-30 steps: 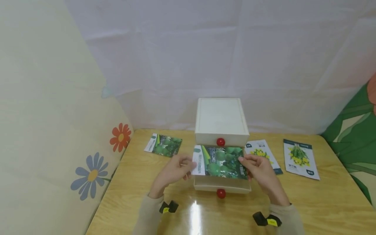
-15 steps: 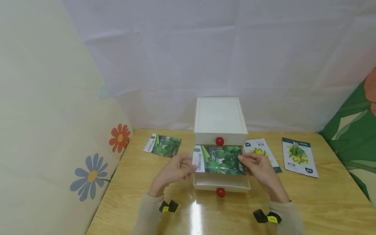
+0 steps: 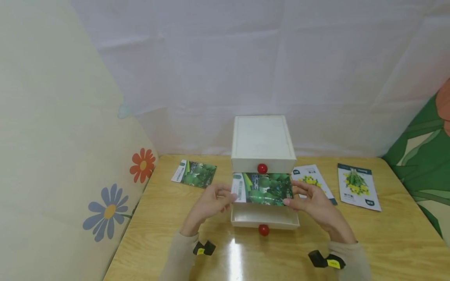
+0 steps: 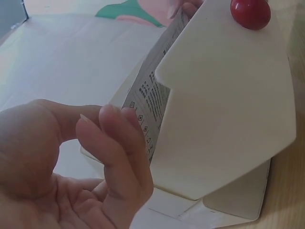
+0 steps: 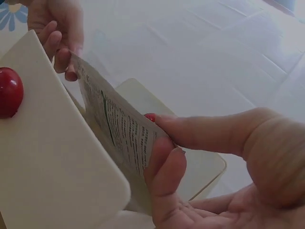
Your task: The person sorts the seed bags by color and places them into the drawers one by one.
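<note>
A seed packet (image 3: 263, 189) with green round fruit on its front spans both hands, above the pulled-out lower drawer (image 3: 246, 223) of a white box. My left hand (image 3: 212, 201) pinches the packet's left edge. At its near right corner, my right hand (image 3: 313, 203) grips it between thumb and fingers. The printed back of the packet (image 5: 119, 121) shows in the right wrist view, slanting down behind the drawer front (image 5: 52, 157). In the left wrist view the drawer front (image 4: 224, 105) with its red knob (image 4: 250, 13) hides part of the packet.
The white box (image 3: 261, 136) stands at the back, its upper drawer closed under a red knob (image 3: 262, 168). A similar green packet (image 3: 195, 173) lies left on the wooden table (image 3: 151, 238). Two yellow-flowered packets lie right, one (image 3: 311, 181) beside the box, one (image 3: 358, 187) farther out.
The packet's near edge has moved back toward the box, baring more of the drawer's inside. My right thumb has shifted down to the packet's near corner; the left hand stays nearly in place.
</note>
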`<state>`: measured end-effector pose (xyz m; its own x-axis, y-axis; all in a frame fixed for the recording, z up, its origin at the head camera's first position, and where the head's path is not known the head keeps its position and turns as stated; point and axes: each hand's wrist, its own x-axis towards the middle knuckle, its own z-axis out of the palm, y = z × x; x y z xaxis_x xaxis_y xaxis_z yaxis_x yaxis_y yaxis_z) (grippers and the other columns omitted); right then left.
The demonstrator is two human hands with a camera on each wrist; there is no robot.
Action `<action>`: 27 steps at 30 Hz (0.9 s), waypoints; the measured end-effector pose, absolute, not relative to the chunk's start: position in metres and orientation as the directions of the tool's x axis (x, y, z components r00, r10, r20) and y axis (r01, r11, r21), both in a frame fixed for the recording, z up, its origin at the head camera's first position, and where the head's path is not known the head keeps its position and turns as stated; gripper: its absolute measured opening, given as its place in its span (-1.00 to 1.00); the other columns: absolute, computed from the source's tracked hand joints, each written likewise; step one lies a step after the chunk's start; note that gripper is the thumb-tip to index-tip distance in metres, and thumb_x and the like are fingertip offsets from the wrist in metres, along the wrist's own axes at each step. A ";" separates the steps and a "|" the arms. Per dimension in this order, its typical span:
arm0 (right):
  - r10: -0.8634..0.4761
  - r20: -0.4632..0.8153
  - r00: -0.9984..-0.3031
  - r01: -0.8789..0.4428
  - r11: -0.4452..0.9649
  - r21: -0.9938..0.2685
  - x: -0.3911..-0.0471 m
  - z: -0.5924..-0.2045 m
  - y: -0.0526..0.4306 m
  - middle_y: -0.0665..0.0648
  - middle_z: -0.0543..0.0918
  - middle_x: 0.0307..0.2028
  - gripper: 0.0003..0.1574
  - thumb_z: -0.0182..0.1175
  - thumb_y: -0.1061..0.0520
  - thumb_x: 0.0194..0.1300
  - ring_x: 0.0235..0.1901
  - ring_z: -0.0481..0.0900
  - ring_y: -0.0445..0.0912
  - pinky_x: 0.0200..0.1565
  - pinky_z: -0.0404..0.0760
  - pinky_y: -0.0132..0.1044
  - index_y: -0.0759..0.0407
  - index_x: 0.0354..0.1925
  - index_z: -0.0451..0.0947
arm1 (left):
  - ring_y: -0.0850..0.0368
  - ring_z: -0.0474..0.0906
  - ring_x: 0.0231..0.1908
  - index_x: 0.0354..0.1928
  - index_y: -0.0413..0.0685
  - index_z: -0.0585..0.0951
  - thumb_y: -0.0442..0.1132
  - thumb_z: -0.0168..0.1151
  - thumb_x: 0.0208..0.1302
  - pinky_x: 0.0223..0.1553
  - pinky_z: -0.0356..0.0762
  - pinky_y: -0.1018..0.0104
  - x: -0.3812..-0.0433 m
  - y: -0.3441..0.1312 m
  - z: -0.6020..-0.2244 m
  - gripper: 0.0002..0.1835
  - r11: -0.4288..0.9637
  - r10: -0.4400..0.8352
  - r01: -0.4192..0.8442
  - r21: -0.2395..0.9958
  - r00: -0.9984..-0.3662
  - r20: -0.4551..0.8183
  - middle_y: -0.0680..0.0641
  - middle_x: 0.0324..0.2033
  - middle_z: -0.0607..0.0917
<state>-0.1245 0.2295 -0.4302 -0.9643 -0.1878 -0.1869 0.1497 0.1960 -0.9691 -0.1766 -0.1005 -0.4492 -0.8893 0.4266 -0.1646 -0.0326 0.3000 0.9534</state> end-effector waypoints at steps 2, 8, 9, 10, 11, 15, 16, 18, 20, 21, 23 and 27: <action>-0.208 -0.194 -0.959 0.156 0.189 -0.970 -0.124 -0.430 0.231 0.42 0.39 0.19 0.14 0.42 0.12 0.24 -0.10 0.69 -0.05 -0.04 0.72 -0.22 0.31 0.53 -0.03 | 0.03 0.63 -0.39 0.04 -0.15 0.60 -0.08 0.36 0.29 -0.41 0.66 0.29 -0.177 -0.099 -0.449 -0.62 0.297 0.420 -0.043 0.954 -0.891 -0.171 -0.10 -0.29 0.71; -0.193 -0.210 -0.958 0.160 0.246 -0.956 -0.124 -0.428 0.233 0.44 0.27 0.33 0.10 0.42 0.07 0.25 0.10 0.57 0.12 0.00 0.70 -0.20 0.28 0.53 0.02 | 0.04 0.63 -0.40 0.06 -0.16 0.60 -0.05 0.36 0.29 -0.42 0.66 0.29 -0.177 -0.097 -0.450 -0.58 0.284 0.415 -0.046 0.958 -0.895 -0.167 -0.09 -0.29 0.73; -0.181 -0.213 -0.960 0.161 0.267 -0.950 -0.124 -0.428 0.233 0.44 0.27 0.35 0.09 0.41 0.04 0.26 0.14 0.54 0.15 0.00 0.69 -0.18 0.28 0.52 0.04 | 0.04 0.63 -0.40 0.07 -0.16 0.61 -0.06 0.35 0.29 -0.42 0.65 0.30 -0.177 -0.097 -0.450 -0.58 0.284 0.416 -0.045 0.958 -0.894 -0.165 -0.09 -0.29 0.73; -0.163 -0.220 -0.962 0.169 0.280 -0.945 -0.124 -0.428 0.233 0.43 0.29 0.35 0.07 0.41 0.01 0.26 0.13 0.54 0.16 0.01 0.69 -0.17 0.28 0.51 0.06 | 0.05 0.63 -0.40 0.08 -0.15 0.60 -0.06 0.35 0.29 -0.43 0.65 0.30 -0.177 -0.097 -0.451 -0.58 0.283 0.417 -0.045 0.958 -0.894 -0.165 -0.08 -0.28 0.73; -0.150 -0.223 -0.963 0.173 0.288 -0.942 -0.124 -0.427 0.232 0.43 0.31 0.34 0.06 0.40 0.00 0.27 0.12 0.55 0.15 0.00 0.69 -0.16 0.30 0.50 0.08 | 0.04 0.63 -0.40 0.09 -0.15 0.60 -0.07 0.35 0.30 -0.43 0.65 0.30 -0.177 -0.097 -0.451 -0.58 0.280 0.422 -0.039 0.959 -0.892 -0.159 -0.09 -0.28 0.73; -0.121 -0.229 -0.966 0.192 0.256 -0.947 -0.125 -0.427 0.232 0.39 0.52 0.14 -0.06 0.35 0.00 0.33 -0.13 0.66 0.00 -0.12 0.72 -0.16 0.37 0.44 0.17 | 0.05 0.64 -0.40 0.09 -0.09 0.61 -0.09 0.35 0.29 -0.44 0.65 0.28 -0.177 -0.096 -0.450 -0.61 0.288 0.434 -0.028 0.957 -0.887 -0.156 -0.08 -0.24 0.74; -0.119 -0.230 -0.966 0.197 0.242 -0.950 -0.125 -0.427 0.232 0.36 0.57 0.07 -0.09 0.34 0.00 0.34 -0.20 0.67 -0.04 -0.15 0.73 -0.16 0.39 0.42 0.18 | 0.05 0.64 -0.40 0.09 -0.08 0.61 -0.09 0.35 0.29 -0.44 0.66 0.25 -0.177 -0.095 -0.450 -0.61 0.287 0.437 -0.022 0.958 -0.887 -0.151 -0.09 -0.23 0.74; -0.117 -0.231 -0.966 0.201 0.223 -0.954 -0.126 -0.427 0.233 0.31 0.66 -0.04 -0.14 0.31 0.00 0.37 -0.27 0.66 -0.10 -0.20 0.73 -0.18 0.43 0.39 0.21 | 0.04 0.65 -0.39 0.10 -0.07 0.61 -0.10 0.36 0.28 -0.40 0.69 0.16 -0.176 -0.095 -0.450 -0.61 0.290 0.441 -0.016 0.957 -0.885 -0.148 -0.08 -0.20 0.74; -0.111 -0.238 -0.965 0.211 0.210 -0.955 -0.127 -0.428 0.234 0.28 0.70 -0.12 -0.20 0.28 -0.01 0.39 -0.30 0.66 -0.12 -0.23 0.73 -0.19 0.45 0.34 0.25 | 0.03 0.66 -0.37 0.11 -0.08 0.60 -0.10 0.36 0.29 -0.33 0.71 0.04 -0.176 -0.095 -0.449 -0.60 0.287 0.441 -0.009 0.958 -0.886 -0.140 -0.06 -0.18 0.73; -0.109 -0.241 -0.964 0.215 0.207 -0.954 -0.127 -0.429 0.234 0.26 0.72 -0.14 -0.22 0.28 -0.01 0.40 -0.31 0.66 -0.12 -0.24 0.73 -0.20 0.47 0.31 0.27 | 0.02 0.66 -0.36 0.10 -0.09 0.60 -0.10 0.36 0.29 -0.31 0.71 0.00 -0.176 -0.095 -0.449 -0.60 0.288 0.442 0.000 0.958 -0.887 -0.133 -0.06 -0.19 0.73; -0.096 -0.254 -0.963 0.231 0.200 -0.952 -0.128 -0.430 0.234 0.23 0.73 -0.19 -0.29 0.28 -0.03 0.39 -0.32 0.67 -0.12 -0.25 0.74 -0.21 0.46 0.22 0.35 | 0.02 0.66 -0.35 0.09 -0.11 0.61 -0.09 0.35 0.30 -0.26 0.71 -0.07 -0.175 -0.095 -0.449 -0.61 0.290 0.439 0.017 0.957 -0.891 -0.117 -0.05 -0.21 0.73; -0.072 -0.265 -0.961 0.247 0.199 -0.948 -0.131 -0.433 0.232 0.17 0.71 -0.32 -0.40 0.29 -0.07 0.37 -0.40 0.66 -0.12 -0.32 0.73 -0.25 0.43 0.03 0.46 | 0.02 0.65 -0.34 0.03 -0.11 0.64 -0.07 0.32 0.33 -0.24 0.70 -0.12 -0.176 -0.096 -0.451 -0.66 0.291 0.432 0.053 0.955 -0.898 -0.081 -0.06 -0.25 0.73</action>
